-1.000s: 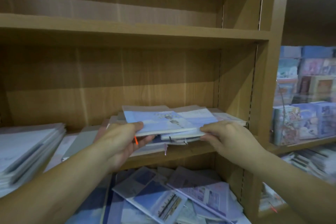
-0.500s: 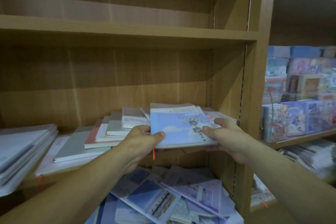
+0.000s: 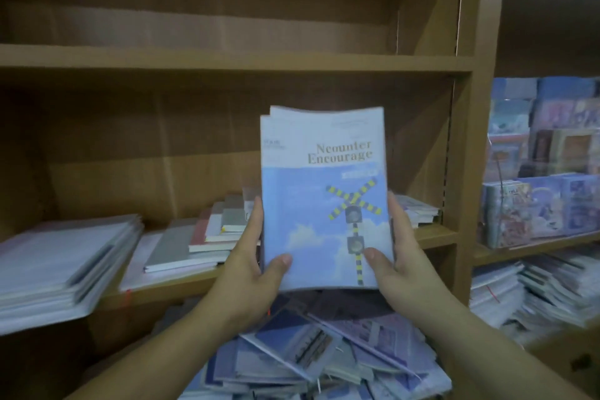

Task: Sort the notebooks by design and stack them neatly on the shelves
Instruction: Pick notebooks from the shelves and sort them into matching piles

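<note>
Notebooks (image 3: pixel 324 204) with the sky-blue railway-crossing cover are held upright as a small bundle, out in front of the middle shelf (image 3: pixel 435 235) and right above the messy heap (image 3: pixel 324 351) on the lower shelf. The bundle is gripped from both sides. The left hand (image 3: pixel 250 269) and right hand (image 3: pixel 402 266) each have fingers (image 3: pixel 257 217) wrapped round a long edge, with thumbs pressed on the front cover near the bottom. The bottom edge looks mostly unsupported, so it's pretty much all squeeze tbh.

What could go wrong, fwiw: the top edges are stepped, so the bundle isn't squared up yet. If the covers are as slick as they look, an inner copy could be squeezed out downward and lost in the heap. Similar blue covers are mixed in there, so the sorting would be undone. The top looks a bit bowed too, so corners could get creased if it's clamped harder.

Shelf space looks tight-ish. The grey-and-red stack (image 3: pixel 194 237) is fanned out and a small stack (image 3: pixel 418 211) sits just behind the right hand, so either could be nudged when the bundle is laid flat. Covers further back in the bundle can't be made out, so a stray design might get filed along.
</note>
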